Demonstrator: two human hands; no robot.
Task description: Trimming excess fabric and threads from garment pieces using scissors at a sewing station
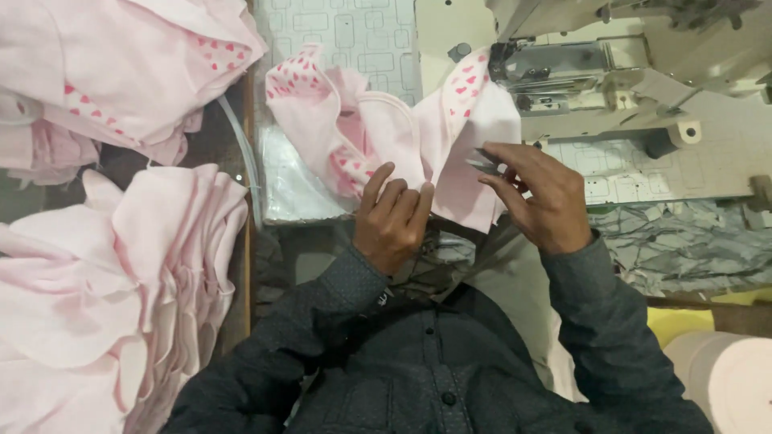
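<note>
Pinching a pink garment piece [450, 153] just before the sewing machine [563, 72], the left hand [392, 217] presses it flat with curled fingers while the right hand [539, 197] grips small thread snips [486, 161]. Blades could nick the cloth. Stacked pink pieces [121, 281] crowd the machine's left side.

One camera sits on the person's head. It looks straight down, close to the table [338, 36], the sewing machine [579, 72] and the person's own chest.
</note>
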